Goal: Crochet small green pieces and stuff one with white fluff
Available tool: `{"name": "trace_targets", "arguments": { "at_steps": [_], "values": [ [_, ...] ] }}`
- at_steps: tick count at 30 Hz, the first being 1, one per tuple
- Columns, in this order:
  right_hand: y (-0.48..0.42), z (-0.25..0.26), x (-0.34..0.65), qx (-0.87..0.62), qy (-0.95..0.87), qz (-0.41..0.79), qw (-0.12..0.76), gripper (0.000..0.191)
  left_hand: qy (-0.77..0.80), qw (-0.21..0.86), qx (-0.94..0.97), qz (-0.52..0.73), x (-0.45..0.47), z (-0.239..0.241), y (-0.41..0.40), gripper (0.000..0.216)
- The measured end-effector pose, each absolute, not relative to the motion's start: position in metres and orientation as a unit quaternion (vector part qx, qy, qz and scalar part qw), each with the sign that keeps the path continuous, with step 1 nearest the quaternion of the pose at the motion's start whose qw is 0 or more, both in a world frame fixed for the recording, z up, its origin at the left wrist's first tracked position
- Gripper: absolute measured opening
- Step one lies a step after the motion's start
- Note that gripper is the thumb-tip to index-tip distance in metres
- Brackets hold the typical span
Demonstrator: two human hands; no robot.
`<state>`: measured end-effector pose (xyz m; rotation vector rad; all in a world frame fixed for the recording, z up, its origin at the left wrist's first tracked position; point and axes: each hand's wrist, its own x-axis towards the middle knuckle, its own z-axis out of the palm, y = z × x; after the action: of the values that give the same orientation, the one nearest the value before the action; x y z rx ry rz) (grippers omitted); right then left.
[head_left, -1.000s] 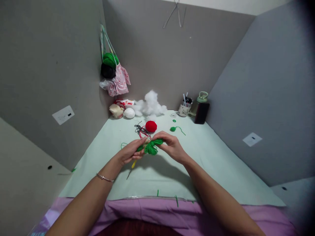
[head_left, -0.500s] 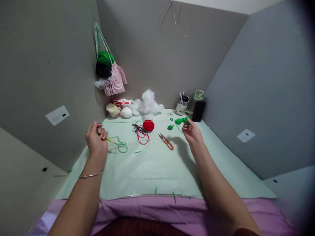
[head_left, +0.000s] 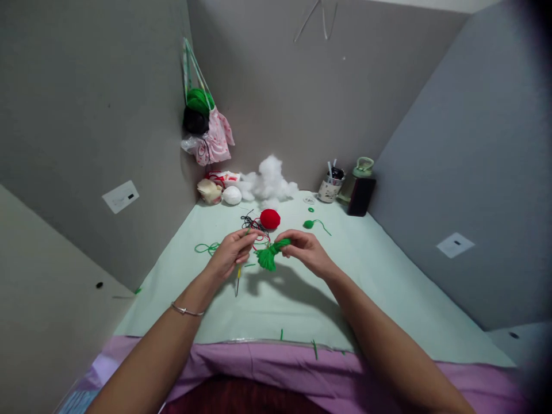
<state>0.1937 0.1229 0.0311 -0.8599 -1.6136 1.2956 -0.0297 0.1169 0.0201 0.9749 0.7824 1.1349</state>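
Note:
My right hand [head_left: 305,250] pinches a tied bundle of green yarn [head_left: 267,256] by its upper end, the looped strands fanning out to the left. Close beside it, my left hand [head_left: 233,250] is closed around a thin crochet hook [head_left: 238,276], whose yellow handle and metal end point downward below the fingers. The thumb and forefinger of that hand are pressed together near the bundle; a bit of green shows at their tips. Behind the hands sits a red yarn ball [head_left: 269,219]. A loose loop of green yarn [head_left: 207,248] lies left of my left hand.
A small green piece with a tail [head_left: 309,224] and a green ring [head_left: 311,210] lie at the back right. White stuffing [head_left: 272,179], a pen cup [head_left: 330,188], a bottle [head_left: 363,168] and a dark phone [head_left: 361,196] stand along the back. A pink bag [head_left: 215,138] hangs left.
Both hands have come together from wide apart, and the green strand stretched between them is slack. The orange thread snips have gone out of sight behind my hands. The view has shifted slightly.

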Motion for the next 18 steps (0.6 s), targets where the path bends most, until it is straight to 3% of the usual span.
{"name": "trace_targets", "arguments": {
  "at_steps": [7, 13, 18],
  "values": [
    [0.122, 0.026, 0.188, -0.340, -0.620, 0.545, 0.451, 0.021, 0.359, 0.686, 0.489, 0.402, -0.025, 0.014, 0.111, 0.036],
    [0.122, 0.019, 0.179, -0.405, -0.574, 0.515, 0.492, 0.035, 0.374, 0.638, 0.497, 0.455, -0.017, 0.007, 0.110, 0.026],
    [0.117, 0.008, 0.171, -0.462, -0.578, 0.502, 0.447, 0.053, 0.413, 0.570, 0.503, 0.502, -0.010, -0.005, 0.110, 0.029]
  ]
}}
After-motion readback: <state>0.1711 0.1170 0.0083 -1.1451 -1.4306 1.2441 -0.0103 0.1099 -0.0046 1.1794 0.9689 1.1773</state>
